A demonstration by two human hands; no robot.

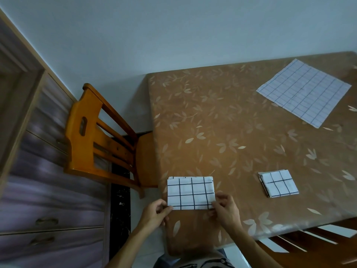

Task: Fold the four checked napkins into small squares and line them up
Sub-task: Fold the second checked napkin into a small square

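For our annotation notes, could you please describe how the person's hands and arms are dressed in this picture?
Both the left hand and the right hand are bare: no gloves, rings or watch show. The left forearm and right forearm are bare too, with no sleeve reaching into view.

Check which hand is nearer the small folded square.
Right. The right hand pinches the rectangular napkin at its near-right corner, left of the square; the left hand pinches its near-left corner, farther off.
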